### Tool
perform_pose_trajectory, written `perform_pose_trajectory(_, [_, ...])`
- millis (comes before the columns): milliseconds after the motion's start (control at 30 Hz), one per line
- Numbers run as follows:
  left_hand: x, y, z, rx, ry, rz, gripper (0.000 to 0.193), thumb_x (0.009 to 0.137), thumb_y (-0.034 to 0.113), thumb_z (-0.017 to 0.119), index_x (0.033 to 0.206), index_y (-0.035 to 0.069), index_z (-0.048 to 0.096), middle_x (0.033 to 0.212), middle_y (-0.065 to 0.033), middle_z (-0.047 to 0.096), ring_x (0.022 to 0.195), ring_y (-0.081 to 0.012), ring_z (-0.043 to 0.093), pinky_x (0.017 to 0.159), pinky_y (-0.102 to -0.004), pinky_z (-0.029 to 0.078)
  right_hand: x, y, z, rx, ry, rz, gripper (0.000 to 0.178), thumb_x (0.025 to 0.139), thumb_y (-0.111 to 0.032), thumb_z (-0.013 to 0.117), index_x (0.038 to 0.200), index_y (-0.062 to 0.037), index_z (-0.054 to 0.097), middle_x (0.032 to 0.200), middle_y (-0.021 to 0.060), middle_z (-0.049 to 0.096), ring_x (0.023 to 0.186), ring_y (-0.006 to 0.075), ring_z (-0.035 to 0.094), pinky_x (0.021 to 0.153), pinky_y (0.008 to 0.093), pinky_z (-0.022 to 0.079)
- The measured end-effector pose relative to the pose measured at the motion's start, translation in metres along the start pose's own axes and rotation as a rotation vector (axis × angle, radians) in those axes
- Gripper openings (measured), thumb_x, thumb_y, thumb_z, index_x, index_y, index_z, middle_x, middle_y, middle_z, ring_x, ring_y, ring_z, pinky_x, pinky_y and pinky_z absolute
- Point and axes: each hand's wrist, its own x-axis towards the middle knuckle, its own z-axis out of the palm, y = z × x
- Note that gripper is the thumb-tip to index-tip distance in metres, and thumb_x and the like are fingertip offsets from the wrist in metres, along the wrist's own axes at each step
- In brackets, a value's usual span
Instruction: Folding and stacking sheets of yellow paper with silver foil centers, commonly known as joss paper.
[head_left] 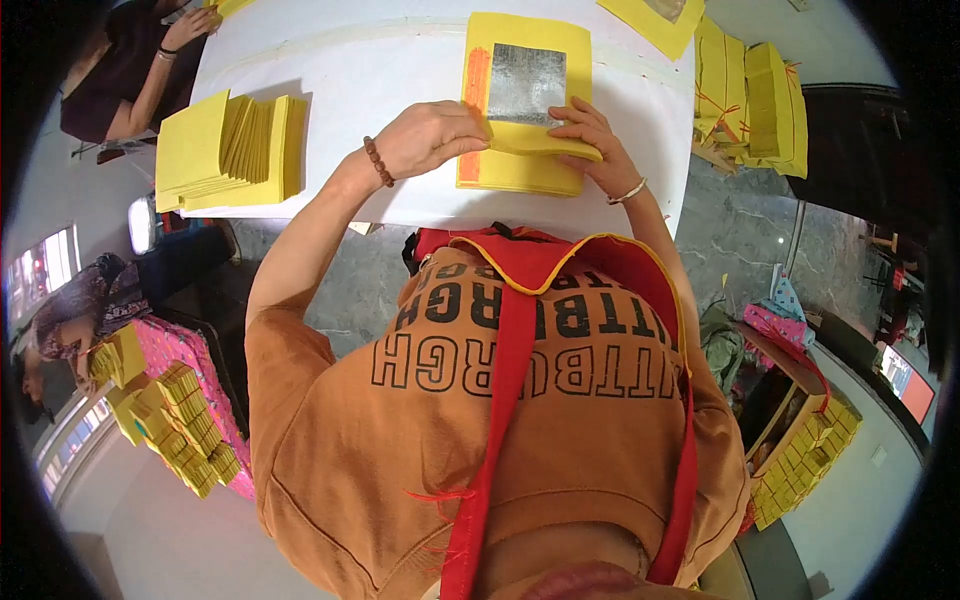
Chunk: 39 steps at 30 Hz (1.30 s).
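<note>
Both the left hand and the right hand grasp the near edge of the top yellow sheet, so folding it well probably needs even, flat pressing.

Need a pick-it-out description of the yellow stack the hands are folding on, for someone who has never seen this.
Start at the white table. At its near edge, the left hand and right hand press on a yellow paper stack. Unlike the fanned yellow pile to the left, its top sheet carries a silver foil square and an orange strip.
</note>
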Motion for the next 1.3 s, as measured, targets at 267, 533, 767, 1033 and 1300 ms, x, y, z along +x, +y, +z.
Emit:
perform_pose_trajectory(267, [0.004,-0.022,0.005,-0.538,-0.140,-0.359,0.020,0.087,0.018,0.057,0.088,-0.001,0.062,0.082,-0.0052,0.061,0.073,-0.0148,0.057,0.067,-0.0286,0.047,0.001,0.005,0.004,-0.015,0.028,-0.039,0.038,0.067,-0.010,0.074,0.103,-0.0141,0.063,0.125,0.0012,0.052,0.128,0.0303,0.031,0.106,0.0398,0.025])
perform_pose_trajectory(533, [0.017,-0.032,0.000,-0.606,-0.311,-0.400,0.017,0.088,0.015,0.054,0.082,0.001,0.062,0.071,0.0025,0.054,0.066,-0.0061,0.048,0.058,-0.0233,0.043,0.001,0.012,0.005,-0.081,0.023,-0.053,0.045,0.064,-0.014,0.076,0.106,-0.0147,0.061,0.126,0.0028,0.051,0.128,0.0314,0.031,0.106,0.0414,0.025])
perform_pose_trajectory(767, [0.019,-0.042,0.000,-0.617,-0.337,-0.372,0.014,0.086,0.012,0.057,0.082,0.000,0.063,0.074,0.0027,0.056,0.069,-0.0068,0.050,0.065,-0.0234,0.042,0.002,0.000,-0.010,0.140,-0.156,0.029,0.082,0.056,-0.043,0.079,0.127,-0.0149,0.046,0.135,0.0032,0.041,0.134,0.0306,0.018,0.109,0.0443,0.017])
perform_pose_trajectory(1033, [0.019,-0.046,0.004,-0.626,-0.303,-0.381,0.016,0.081,0.017,0.058,0.078,0.002,0.064,0.071,0.0025,0.057,0.067,-0.0069,0.052,0.061,-0.0237,0.045,0.000,0.009,-0.008,0.251,-0.131,0.084,0.078,0.060,-0.042,0.071,0.128,-0.0139,0.045,0.136,0.0039,0.041,0.135,0.0300,0.015,0.110,0.0443,0.014])
perform_pose_trajectory(1300, [0.023,-0.043,0.003,-0.621,-0.333,-0.411,0.016,0.078,0.016,0.058,0.073,0.002,0.063,0.067,0.0022,0.054,0.062,-0.0068,0.048,0.058,-0.0229,0.042,-0.001,0.006,-0.007,0.257,-0.104,0.096,0.075,0.057,-0.028,0.074,0.126,-0.0143,0.047,0.134,0.0028,0.043,0.135,0.0295,0.016,0.111,0.0439,0.014])
